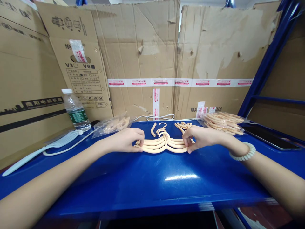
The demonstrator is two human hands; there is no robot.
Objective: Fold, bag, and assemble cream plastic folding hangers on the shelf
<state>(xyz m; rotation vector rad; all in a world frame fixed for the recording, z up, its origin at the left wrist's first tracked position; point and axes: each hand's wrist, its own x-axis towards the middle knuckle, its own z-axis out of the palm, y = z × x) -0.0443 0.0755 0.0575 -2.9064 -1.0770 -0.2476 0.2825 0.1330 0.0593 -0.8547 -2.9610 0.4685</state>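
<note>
Several beige hangers (154, 148) lie together on the blue table, one behind another, with their hooks bunched at the middle and pointing away from me. My left hand (126, 140) pinches the left ends of the hangers between thumb and fingers. At the right ends, my right hand (201, 138) grips the same bunch, its thumb toward me. Just behind the hooks lies a single curved beige piece (153, 130). More loose beige pieces (181, 126) sit beyond my right hand, which hides part of them.
Clear plastic bags with beige parts lie at the left (111, 126) and right (221, 122). On the left are a water bottle (76, 111), a pale hairbrush (62, 140) and a white cable (69, 151). A dark flat device (271, 137) lies right. Cardboard (143, 60) stands behind.
</note>
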